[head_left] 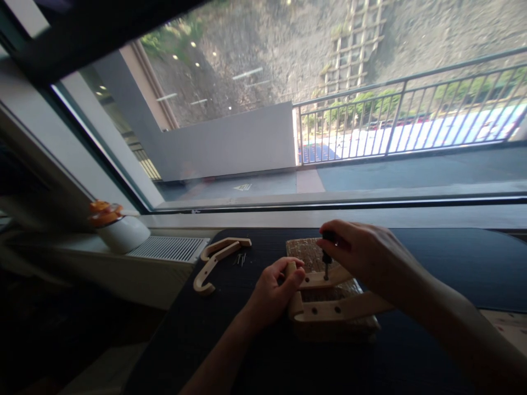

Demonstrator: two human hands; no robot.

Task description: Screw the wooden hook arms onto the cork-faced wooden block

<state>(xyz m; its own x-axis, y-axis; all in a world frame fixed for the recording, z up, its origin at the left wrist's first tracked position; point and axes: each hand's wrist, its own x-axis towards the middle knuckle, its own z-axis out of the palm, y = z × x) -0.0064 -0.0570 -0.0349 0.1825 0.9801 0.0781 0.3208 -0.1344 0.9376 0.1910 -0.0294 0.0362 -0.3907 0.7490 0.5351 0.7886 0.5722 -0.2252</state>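
Observation:
A board of pressed wood (304,253) lies on a dark mat (432,263) in front of me, with two pale wooden hooks on top of it. My left hand (275,289) is closed round the curved end of the farther wooden hook (319,281). My right hand (366,258) grips a short black-handled screwdriver (326,258), held upright with its tip on that hook. The nearer hook (337,311) lies beside it, with two screw holes showing.
Two more wooden hooks (216,262) and a few loose screws (240,259) lie on the mat to the left. A white pot with an orange top (117,227) stands by a vent grille (168,248). A large window runs along the back.

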